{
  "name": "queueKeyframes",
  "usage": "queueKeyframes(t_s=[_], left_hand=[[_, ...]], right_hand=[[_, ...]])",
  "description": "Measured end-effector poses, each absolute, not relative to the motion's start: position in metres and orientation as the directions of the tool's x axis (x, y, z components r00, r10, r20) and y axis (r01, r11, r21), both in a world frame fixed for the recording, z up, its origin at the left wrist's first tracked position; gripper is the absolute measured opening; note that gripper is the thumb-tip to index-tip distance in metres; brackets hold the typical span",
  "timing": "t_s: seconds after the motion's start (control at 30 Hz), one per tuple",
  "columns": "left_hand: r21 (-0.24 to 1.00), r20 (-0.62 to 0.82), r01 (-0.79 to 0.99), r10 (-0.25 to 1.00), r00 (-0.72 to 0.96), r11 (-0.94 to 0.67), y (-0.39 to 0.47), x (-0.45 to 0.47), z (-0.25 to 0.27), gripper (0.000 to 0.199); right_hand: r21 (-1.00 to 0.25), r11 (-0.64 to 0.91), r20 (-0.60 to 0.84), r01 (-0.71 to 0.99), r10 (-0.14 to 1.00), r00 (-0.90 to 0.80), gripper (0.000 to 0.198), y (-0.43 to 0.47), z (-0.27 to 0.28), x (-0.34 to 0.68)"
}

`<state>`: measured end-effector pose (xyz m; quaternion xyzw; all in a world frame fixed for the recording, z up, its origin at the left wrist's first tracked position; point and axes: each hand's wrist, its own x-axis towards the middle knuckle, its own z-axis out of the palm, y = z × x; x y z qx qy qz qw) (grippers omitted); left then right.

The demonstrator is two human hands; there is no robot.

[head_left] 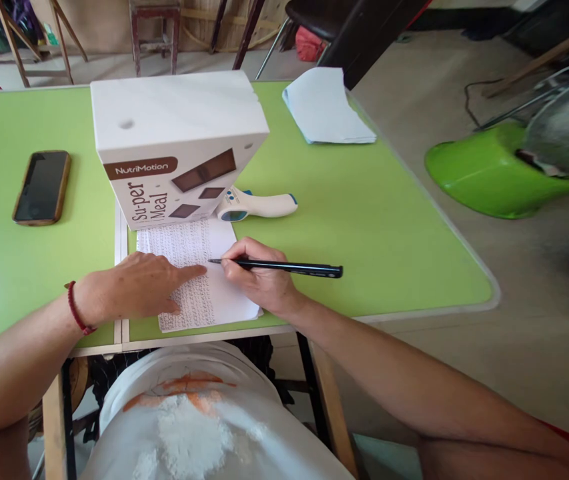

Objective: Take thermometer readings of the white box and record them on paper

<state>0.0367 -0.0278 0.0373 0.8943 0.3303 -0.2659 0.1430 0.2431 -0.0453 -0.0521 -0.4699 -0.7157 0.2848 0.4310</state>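
Observation:
A sheet of white paper (234,293) lies on the green table near its front edge, its left part covered in rows of small handwriting. My right hand (261,277) is closed around a black pen (294,267), whose tip is at the right edge of the written part. On the left of the sheet rests my left hand (139,283), index finger stretched toward the pen tip and thumb apart. Other sheets show beneath the top one. A white NutriMotion box (179,133) stands at the paper's far edge and hides some of it.
A white handheld thermometer (264,205) lies right of the box. To the left is a phone (41,187) on the green table (364,220). Folded paper (321,110) lies at the far right edge. A green plastic chair (489,170) and a wooden stool (154,30) stand beyond.

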Motion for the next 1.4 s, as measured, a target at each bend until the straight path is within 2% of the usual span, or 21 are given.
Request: queueKeyframes(t_s=[0.33, 1.0, 1.4], left_hand=[[0.084, -0.577, 0.67, 0.512, 0.636, -0.737, -0.027, 0.0363, 0.0359, 0.069], [0.077, -0.579, 0.668, 0.512, 0.635, -0.74, -0.0268, 0.0374, 0.04, 0.068], [0.113, -0.552, 0.669, 0.513, 0.657, -0.735, -0.0275, 0.0337, 0.035, 0.07]], right_hand=[[-0.815, 0.394, 0.335, 0.425, 0.919, -0.208, 0.011, -0.0447, -0.0516, 0.2427], [-0.784, 0.444, 0.409, 0.435, 0.895, -0.177, 0.012, -0.0446, -0.0529, 0.2438], [-0.773, 0.478, 0.439, 0.417, 0.878, -0.191, 0.014, -0.0441, -0.0523, 0.2424]])
